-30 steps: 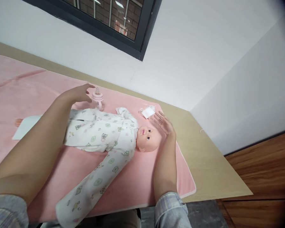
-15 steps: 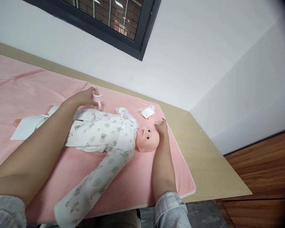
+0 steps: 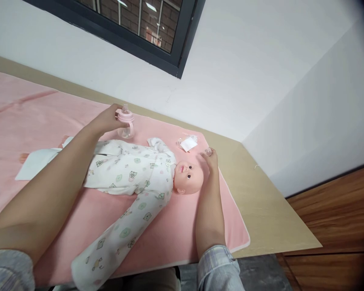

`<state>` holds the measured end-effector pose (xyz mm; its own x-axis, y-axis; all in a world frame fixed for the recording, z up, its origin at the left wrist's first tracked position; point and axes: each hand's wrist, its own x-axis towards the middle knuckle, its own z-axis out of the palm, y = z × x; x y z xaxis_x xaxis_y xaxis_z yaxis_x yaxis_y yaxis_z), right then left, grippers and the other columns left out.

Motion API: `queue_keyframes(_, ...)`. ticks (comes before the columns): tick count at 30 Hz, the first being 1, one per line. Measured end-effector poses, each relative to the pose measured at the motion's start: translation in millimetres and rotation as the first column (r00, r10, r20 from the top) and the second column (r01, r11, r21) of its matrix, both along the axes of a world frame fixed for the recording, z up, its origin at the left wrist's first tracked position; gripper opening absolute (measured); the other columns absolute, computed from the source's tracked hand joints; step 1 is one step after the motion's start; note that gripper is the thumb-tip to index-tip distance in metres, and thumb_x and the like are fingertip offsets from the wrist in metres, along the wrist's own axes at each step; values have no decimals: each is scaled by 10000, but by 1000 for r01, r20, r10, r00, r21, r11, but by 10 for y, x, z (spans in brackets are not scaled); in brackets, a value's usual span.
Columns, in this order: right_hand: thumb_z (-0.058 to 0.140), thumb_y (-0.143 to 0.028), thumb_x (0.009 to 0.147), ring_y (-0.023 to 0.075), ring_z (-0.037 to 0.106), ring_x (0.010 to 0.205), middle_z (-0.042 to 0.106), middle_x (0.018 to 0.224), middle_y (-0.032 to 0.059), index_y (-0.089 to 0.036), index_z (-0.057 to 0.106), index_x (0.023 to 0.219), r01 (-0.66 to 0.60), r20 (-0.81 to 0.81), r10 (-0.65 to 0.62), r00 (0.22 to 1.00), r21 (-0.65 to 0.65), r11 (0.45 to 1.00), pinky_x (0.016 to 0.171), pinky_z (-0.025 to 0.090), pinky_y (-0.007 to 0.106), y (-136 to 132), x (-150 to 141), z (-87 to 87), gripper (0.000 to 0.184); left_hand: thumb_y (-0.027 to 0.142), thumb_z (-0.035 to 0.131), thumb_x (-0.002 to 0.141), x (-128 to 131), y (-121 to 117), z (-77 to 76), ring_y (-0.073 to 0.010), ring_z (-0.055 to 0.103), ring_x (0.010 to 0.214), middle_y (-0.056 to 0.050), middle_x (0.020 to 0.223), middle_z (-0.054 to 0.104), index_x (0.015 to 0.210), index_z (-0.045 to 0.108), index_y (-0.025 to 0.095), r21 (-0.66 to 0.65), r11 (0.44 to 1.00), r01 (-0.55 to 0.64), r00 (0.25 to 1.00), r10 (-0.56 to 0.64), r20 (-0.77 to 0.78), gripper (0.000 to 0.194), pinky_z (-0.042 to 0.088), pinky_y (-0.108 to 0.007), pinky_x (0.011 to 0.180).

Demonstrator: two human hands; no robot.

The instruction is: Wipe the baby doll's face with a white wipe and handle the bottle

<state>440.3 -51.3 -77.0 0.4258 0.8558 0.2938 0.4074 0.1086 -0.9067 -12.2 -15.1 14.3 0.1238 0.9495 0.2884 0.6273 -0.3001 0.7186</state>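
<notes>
My left hand [image 3: 111, 118] is closed around the collar of a pink-topped baby bottle [image 3: 126, 128], which has a clear body, a side handle and a bare teat on top. The bottle is nearly upright beyond the doll's legs. Between the fingertips of my right hand [image 3: 211, 157] is a small clear dome-shaped cap [image 3: 208, 152], partly covered by the fingers. A baby doll [image 3: 189, 178] lies on its back between my arms, its head beside my right forearm. It wears a white printed outfit [image 3: 132, 169], one long sleeve stretched toward me.
A small clear packet with a white label [image 3: 188, 143] lies past the doll's head on a pink blanket [image 3: 170, 226]. The blanket covers much of the wooden table [image 3: 261, 218]. A white wall and a dark-framed window [image 3: 180, 60] stand behind.
My left hand has lifted the bottle slightly and shifted it to the right, so more of its clear body shows. My right hand has moved a little up and right with the cap.
</notes>
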Motion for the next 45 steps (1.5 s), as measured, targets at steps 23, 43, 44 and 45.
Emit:
queue_keyframes(23,677,-598,810,241,493,1340,460,1471,70,-311,345,1475,-562,212,522,826,262,784,1160,421,499,-756,-1696,1344,796,343,701,714,1003,-927,450,-295,625,1150,-58,1251,669,1304,578,212,343,894,288,954,-300,-19,617,508,-383,969)
queue_keyframes(43,702,-575,779,279,511,1335,325,1542,142,-366,-115,1556,-383,172,345,923,295,876,1058,500,513,-585,-1238,1284,1147,570,606,856,920,-1373,705,-317,545,1271,-43,1368,596,1381,537,282,362,873,327,943,-324,-71,602,429,-442,1097)
queue_keyframes(44,709,-536,779,280,486,1357,310,1553,139,-362,-97,1558,-334,180,291,940,302,893,1068,490,513,-543,-1100,1265,1135,585,593,853,889,-1495,768,-316,549,1265,-19,1349,608,1347,577,311,351,863,362,930,-359,-76,565,428,-439,1105)
queue_keyframes(45,712,-502,775,283,453,1385,295,1563,137,-351,-78,1562,-289,198,236,951,307,907,1081,477,515,-497,-959,1236,1125,600,588,841,853,-1629,825,-314,560,1252,0,1318,626,1309,614,342,331,854,402,914,-399,-79,535,436,-441,1102)
